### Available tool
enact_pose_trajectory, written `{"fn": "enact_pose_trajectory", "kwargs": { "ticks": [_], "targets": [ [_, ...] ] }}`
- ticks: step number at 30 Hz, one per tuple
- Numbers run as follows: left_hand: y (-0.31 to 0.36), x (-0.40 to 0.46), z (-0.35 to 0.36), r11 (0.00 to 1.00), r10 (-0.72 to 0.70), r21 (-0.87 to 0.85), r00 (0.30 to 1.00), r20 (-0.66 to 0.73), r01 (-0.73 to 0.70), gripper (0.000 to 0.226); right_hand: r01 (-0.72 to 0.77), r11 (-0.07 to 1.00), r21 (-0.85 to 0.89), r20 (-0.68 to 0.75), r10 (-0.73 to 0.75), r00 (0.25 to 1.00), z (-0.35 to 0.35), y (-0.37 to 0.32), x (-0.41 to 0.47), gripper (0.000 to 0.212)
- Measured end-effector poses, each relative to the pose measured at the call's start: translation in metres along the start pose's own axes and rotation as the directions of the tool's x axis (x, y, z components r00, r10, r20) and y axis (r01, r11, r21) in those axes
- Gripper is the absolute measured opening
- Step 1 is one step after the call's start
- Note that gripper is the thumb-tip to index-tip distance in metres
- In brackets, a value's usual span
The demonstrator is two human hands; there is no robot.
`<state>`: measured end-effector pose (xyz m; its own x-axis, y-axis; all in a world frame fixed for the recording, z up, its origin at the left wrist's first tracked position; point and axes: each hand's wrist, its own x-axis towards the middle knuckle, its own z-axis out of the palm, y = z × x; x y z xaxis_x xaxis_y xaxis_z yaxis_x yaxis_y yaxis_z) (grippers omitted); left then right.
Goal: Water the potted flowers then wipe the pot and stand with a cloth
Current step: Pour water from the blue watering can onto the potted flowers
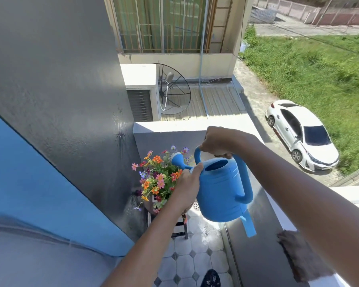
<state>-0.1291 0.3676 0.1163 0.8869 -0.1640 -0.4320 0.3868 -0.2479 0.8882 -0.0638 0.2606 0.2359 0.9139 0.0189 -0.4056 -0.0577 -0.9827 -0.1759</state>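
Observation:
A blue plastic watering can (220, 189) hangs in the air above the balcony floor, tilted with its spout head (177, 158) over the colourful potted flowers (157, 179). My right hand (216, 142) grips the can's top handle. My left hand (187, 188) presses against the can's front, at the base of the spout. The pot (150, 209) is mostly hidden by the flowers and my left arm. It rests on a dark stand (180, 226) in the balcony corner. A brown cloth (298, 255) lies on the parapet at the right, partly under my right arm.
A grey wall (60, 79) rises at the left and a white parapet (195, 126) closes the far end and right side. The floor (195, 255) is tiled and looks wet. A floor drain (196, 205) lies behind the stand. My foot (211, 278) shows at the bottom.

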Motion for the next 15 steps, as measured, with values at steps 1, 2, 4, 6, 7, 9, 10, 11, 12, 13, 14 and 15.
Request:
{"fn": "enact_pose_trajectory", "kwargs": {
  "ticks": [1,2,4,6,7,9,10,11,12,13,14,15],
  "targets": [
    [-0.001,-0.004,-0.004,1.000,0.004,0.009,1.000,-0.017,-0.003,0.085,0.007,1.000,0.004,-0.003,-0.007,1.000,0.001,-0.005,-0.002,0.033],
    [-0.003,-0.007,-0.009,1.000,0.007,0.016,0.999,-0.034,-0.006,0.086,0.013,1.000,0.008,-0.004,-0.013,1.000,0.001,-0.010,-0.005,0.034],
    [-0.004,-0.016,-0.019,1.000,0.014,0.020,0.998,-0.054,-0.012,0.087,0.022,1.000,0.014,-0.002,-0.022,1.000,0.002,-0.020,-0.011,0.036],
    [-0.005,-0.026,-0.027,0.999,0.023,0.025,0.998,-0.060,-0.022,0.088,0.037,0.999,0.014,0.000,-0.037,0.999,0.003,-0.032,-0.018,0.037],
    [-0.006,-0.032,-0.030,0.999,0.030,0.031,0.997,-0.064,-0.028,0.088,0.046,0.999,0.010,0.001,-0.046,0.999,0.004,-0.037,-0.022,0.038],
    [-0.007,-0.041,-0.036,0.998,0.048,0.045,0.996,-0.074,-0.044,0.087,0.059,0.998,0.004,0.006,-0.059,0.998,0.004,-0.046,-0.030,0.037],
    [-0.009,-0.046,-0.039,0.998,0.052,0.047,0.995,-0.081,-0.048,0.088,0.061,0.998,0.004,0.011,-0.061,0.998,0.004,-0.050,-0.034,0.036],
    [-0.011,-0.050,-0.042,0.998,0.052,0.049,0.995,-0.088,-0.048,0.088,0.064,0.998,0.004,0.016,-0.064,0.998,0.004,-0.054,-0.038,0.035],
    [-0.013,-0.053,-0.045,0.997,0.056,0.050,0.994,-0.095,-0.051,0.089,0.067,0.998,0.004,0.020,-0.067,0.998,0.004,-0.057,-0.042,0.034],
    [-0.016,-0.057,-0.046,0.997,0.057,0.052,0.993,-0.101,-0.052,0.090,0.071,0.997,0.006,0.023,-0.071,0.997,0.005,-0.060,-0.046,0.034],
    [-0.018,-0.060,-0.048,0.997,0.058,0.056,0.993,-0.106,-0.052,0.092,0.075,0.997,0.008,0.025,-0.075,0.997,0.007,-0.062,-0.049,0.034],
    [-0.021,-0.063,-0.050,0.997,0.058,0.060,0.992,-0.111,-0.051,0.094,0.077,0.997,0.012,0.026,-0.077,0.997,0.009,-0.064,-0.052,0.034]
  ]
}}
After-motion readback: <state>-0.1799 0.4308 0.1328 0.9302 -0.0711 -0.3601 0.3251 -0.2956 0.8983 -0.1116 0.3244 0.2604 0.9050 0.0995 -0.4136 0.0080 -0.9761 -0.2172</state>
